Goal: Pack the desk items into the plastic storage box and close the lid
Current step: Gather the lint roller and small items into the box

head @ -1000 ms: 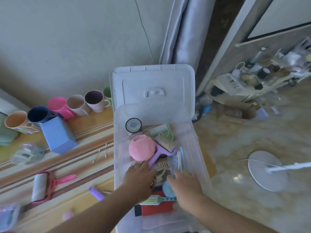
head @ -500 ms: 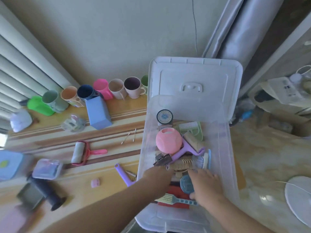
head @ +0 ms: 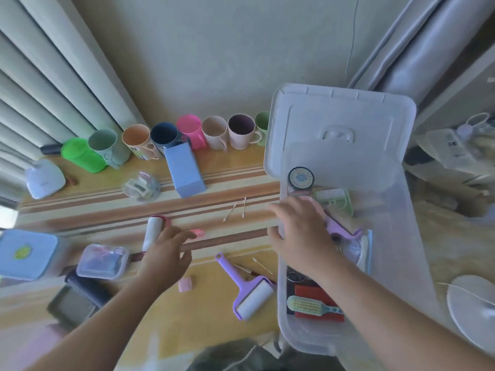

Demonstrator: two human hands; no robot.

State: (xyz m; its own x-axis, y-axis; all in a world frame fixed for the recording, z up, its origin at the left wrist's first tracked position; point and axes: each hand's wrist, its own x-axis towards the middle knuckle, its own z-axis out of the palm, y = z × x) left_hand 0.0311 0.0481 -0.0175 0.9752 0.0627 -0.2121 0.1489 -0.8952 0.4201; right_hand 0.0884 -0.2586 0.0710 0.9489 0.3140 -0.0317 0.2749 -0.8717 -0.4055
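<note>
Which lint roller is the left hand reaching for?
The pink one, upright-lying beside the left hand; the purple roller lies nearer the box, untouched.

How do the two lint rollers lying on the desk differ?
The pink lint roller lies by the left hand, its handle partly hidden beneath it; the purple lint roller lies free, beside the storage box. The pink roller's head points away from the person, the purple one's toward them. Both carry a white roll.
</note>
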